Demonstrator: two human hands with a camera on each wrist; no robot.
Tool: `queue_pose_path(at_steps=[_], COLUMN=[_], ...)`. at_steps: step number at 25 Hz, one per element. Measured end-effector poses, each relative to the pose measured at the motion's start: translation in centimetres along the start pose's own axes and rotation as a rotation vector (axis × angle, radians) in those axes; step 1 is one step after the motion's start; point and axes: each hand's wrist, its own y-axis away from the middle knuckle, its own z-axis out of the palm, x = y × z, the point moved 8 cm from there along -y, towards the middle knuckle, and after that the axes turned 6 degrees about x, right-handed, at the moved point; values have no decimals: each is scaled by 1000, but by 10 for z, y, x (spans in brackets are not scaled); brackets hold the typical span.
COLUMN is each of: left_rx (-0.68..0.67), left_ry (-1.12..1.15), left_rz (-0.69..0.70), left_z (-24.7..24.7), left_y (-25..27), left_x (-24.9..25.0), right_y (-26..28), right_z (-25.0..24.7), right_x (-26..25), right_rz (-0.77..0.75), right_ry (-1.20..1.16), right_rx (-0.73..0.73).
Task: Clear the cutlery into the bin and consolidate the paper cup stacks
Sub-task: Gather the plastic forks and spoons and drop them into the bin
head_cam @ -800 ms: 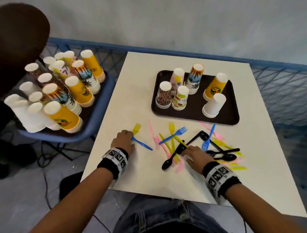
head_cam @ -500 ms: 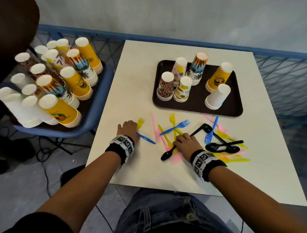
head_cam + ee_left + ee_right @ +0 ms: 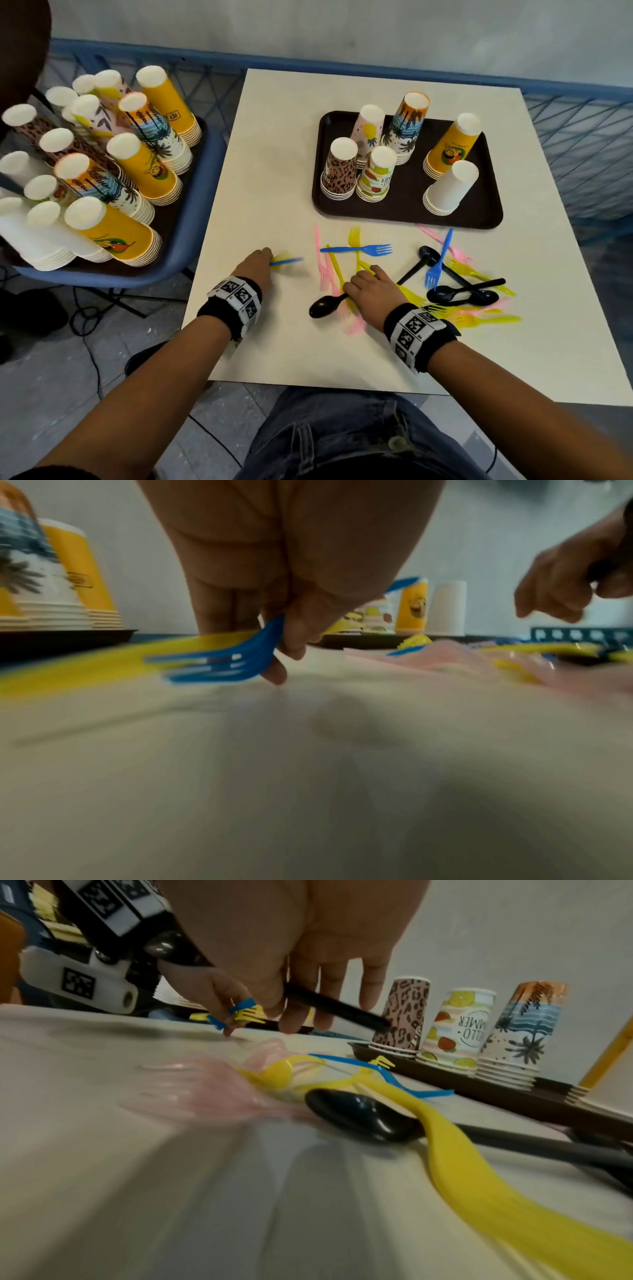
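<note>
Coloured plastic forks and black spoons lie scattered along the near half of the white table (image 3: 274,154). My left hand (image 3: 258,263) pinches a blue fork (image 3: 236,658) together with a blurred yellow fork (image 3: 103,664), just above the table at the left of the scatter. My right hand (image 3: 366,287) is down on the middle of the pile. Its thumb and fingers hold the thin handle (image 3: 332,1007) of a black spoon (image 3: 322,305). Several short stacks of upturned paper cups (image 3: 376,178) stand on a dark brown tray (image 3: 407,205) beyond the cutlery.
Off the table's left edge, a blue tub (image 3: 202,192) holds a brown tray crowded with several tall cup stacks (image 3: 113,192). More forks and two black spoons (image 3: 462,296) lie to the right of my right hand. A blue mesh fence (image 3: 582,137) runs behind.
My left hand has closed on the blue and yellow forks, which now blur as they move. My right hand has slid left over the pile onto the black spoon's handle.
</note>
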Motion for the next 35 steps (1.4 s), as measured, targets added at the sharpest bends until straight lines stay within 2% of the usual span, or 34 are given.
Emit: queue_pose_path(at_steps=[3,5,7,10,13,21,26,31,35], left_rx=[53,91,110,77,5,-15,42,71,141], left_ry=[188,265,357,403,367,303,329,368,391], left_rz=[-100,-138,-178,-207,-220,-292,-332,-373,-376], left_z=[-9,-12,-11,3,23,26,18,8,-1], left_y=[4,4,2,-6,-11,-20,-17,-17,-8], left_x=[-14,-10,6,41,70,58,46,40,38], right_y=[7,19,33,43,43,25,27,40,36], right_z=[-23,-21,-14,4,30,23,9,5,16], right_x=[5,32,67,94,95,79,68,94,108], right_rz=[81,288,501,646,673,563,418,474,413], right_ry=[-151,-292,-308,-332,-356,-281,-255,-333,-337], right_rx=[79,-85,-146,-206,-330,-233,-227,-309,-324])
